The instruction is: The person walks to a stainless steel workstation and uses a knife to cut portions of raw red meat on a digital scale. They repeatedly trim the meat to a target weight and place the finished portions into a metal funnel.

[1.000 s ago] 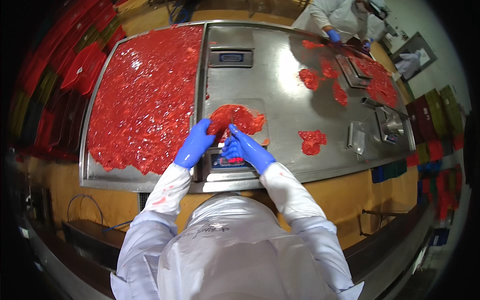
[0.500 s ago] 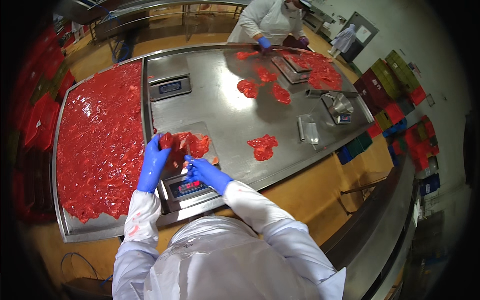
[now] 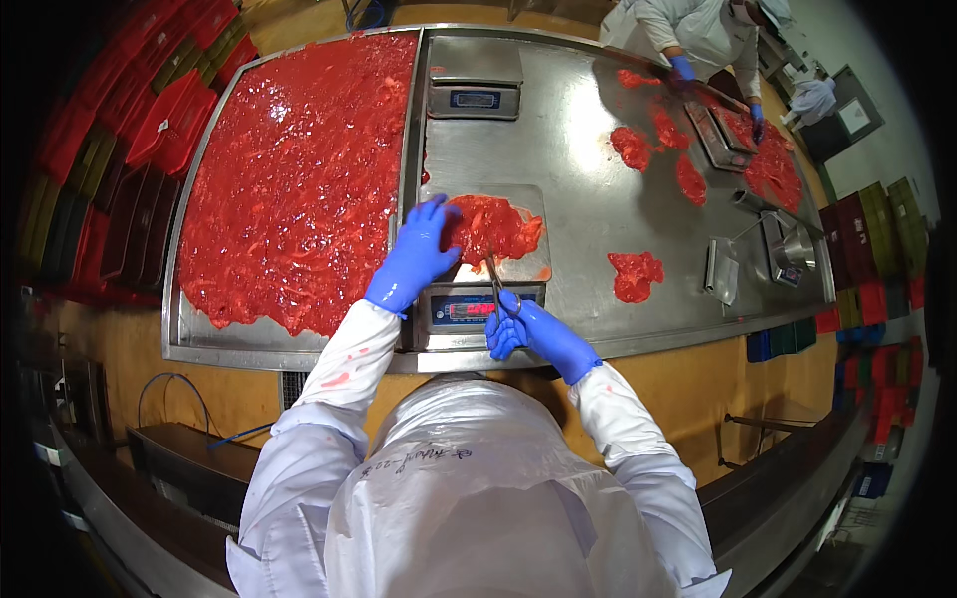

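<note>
A pile of wet red meat (image 3: 492, 231) lies on the steel plate of a digital scale (image 3: 536, 295). My left hand (image 3: 415, 255), in a blue glove, is at the pile's left edge. Its fingers stretch out, somewhat bent, and no piece shows in its grasp. In my gloved right hand (image 3: 528, 329) is a pair of scissors (image 3: 494, 275), its fingers wrapped round the handles. The blades point away from me, their tips against the near side of the pile. The lit red display of the scale sits between my hands.
Raw red meat (image 3: 289, 179) fills the tray section at left, behind a raised metal divider (image 3: 413, 130). Another scale (image 3: 477, 95) stands farther back. A small meat pile (image 3: 635, 276) lies to the right. A co-worker (image 3: 688, 40) handles meat at the far right. Stacked crates (image 3: 174, 120) stand at left.
My left hand held a red piece up beside the scale; now its fingers are free of it, by the pile. My view has swung left. The scissors show more plainly in my right hand.
</note>
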The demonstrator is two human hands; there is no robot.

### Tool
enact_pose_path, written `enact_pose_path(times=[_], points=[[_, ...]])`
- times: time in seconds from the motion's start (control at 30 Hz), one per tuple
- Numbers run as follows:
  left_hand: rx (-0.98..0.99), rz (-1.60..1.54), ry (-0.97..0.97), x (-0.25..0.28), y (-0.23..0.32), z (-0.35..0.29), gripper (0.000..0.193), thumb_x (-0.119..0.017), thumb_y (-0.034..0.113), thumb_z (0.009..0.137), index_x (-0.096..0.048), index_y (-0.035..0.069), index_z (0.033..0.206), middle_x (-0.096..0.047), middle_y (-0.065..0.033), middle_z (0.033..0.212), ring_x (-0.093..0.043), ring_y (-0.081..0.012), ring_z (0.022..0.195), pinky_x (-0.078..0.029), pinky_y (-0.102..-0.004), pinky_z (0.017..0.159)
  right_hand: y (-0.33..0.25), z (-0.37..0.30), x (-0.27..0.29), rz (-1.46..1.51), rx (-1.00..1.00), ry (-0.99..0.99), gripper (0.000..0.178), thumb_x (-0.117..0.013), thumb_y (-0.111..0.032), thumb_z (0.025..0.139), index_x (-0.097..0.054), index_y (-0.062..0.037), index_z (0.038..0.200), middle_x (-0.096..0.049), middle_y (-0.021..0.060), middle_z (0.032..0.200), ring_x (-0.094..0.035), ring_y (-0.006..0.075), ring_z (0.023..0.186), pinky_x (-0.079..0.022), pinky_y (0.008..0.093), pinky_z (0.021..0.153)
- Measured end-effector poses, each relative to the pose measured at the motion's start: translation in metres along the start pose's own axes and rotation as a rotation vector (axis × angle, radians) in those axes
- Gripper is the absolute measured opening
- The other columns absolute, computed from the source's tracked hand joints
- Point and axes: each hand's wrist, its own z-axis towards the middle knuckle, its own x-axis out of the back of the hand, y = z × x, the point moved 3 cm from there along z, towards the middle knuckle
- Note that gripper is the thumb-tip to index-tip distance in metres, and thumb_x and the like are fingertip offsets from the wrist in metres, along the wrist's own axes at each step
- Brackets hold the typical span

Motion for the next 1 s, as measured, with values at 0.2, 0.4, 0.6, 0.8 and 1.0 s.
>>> enact_pose_path(times=[0.2, 0.4, 0.6, 0.8, 1.0], points=[[0.129, -0.256, -0.004, -0.015, -0.005, 0.002, 0.021, -0.060, 0.002, 0.073, -0.050, 0.001, 0.091, -0.055, -0.0179, 0.088, -0.057, -0.0336, 0.084, -0.045, -0.0371, 0.072, 0.000, 0.003, 0.017, -0.061, -0.048, 0.032, 0.066, -0.038, -0.060, 0.091, -0.058, 0.0033, 0.087, -0.063, 0.0126, 0.074, -0.062, 0.0171, 0.059, -0.052, 0.0280, 0.059], [0.209, -0.352, -0.036, -0.008, 0.010, -0.003, 0.018, -0.061, 0.005, 0.073, -0.055, 0.000, 0.090, -0.058, -0.0187, 0.080, -0.059, -0.0324, 0.076, -0.046, -0.0352, 0.069, -0.002, 0.023, -0.009, 0.011, -0.019, 0.003, 0.056, -0.044, -0.056, 0.091, -0.058, -0.0018, 0.085, -0.062, 0.0109, 0.072, -0.064, 0.0191, 0.063, -0.052, 0.0274, 0.058], [0.235, -0.394, 0.004, -0.012, 0.009, -0.005, 0.019, -0.064, 0.009, 0.074, -0.056, 0.000, 0.089, -0.060, -0.0160, 0.077, -0.057, -0.0244, 0.068, -0.045, -0.0327, 0.065, 0.035, 0.050, 0.001, -0.021, 0.032, 0.259, 0.045, -0.053, -0.047, 0.091, -0.056, -0.0037, 0.081, -0.057, 0.0087, 0.067, -0.064, 0.0212, 0.058, -0.053, 0.0280, 0.054], [0.310, -0.433, -0.070, -0.014, 0.006, -0.009, 0.021, -0.067, 0.012, 0.075, -0.055, 0.002, 0.089, -0.056, -0.0103, 0.072, -0.048, -0.0117, 0.065, -0.043, -0.0290, 0.062, 0.004, 0.061, -0.002, 0.094, 0.063, 0.136, 0.043, -0.056, -0.046, 0.090, -0.055, -0.0028, 0.087, -0.059, 0.0096, 0.070, -0.065, 0.0222, 0.061, -0.053, 0.0291, 0.052], [0.389, -0.491, -0.062, -0.016, -0.005, -0.016, 0.020, -0.068, 0.012, 0.074, -0.054, 0.004, 0.086, -0.054, -0.0064, 0.071, -0.046, -0.0092, 0.066, -0.042, -0.0272, 0.061, 0.026, 0.058, -0.007, 0.007, 0.031, 0.230, 0.039, -0.055, -0.041, 0.091, -0.055, -0.0028, 0.086, -0.058, 0.0081, 0.066, -0.064, 0.0216, 0.059, -0.053, 0.0291, 0.052]])
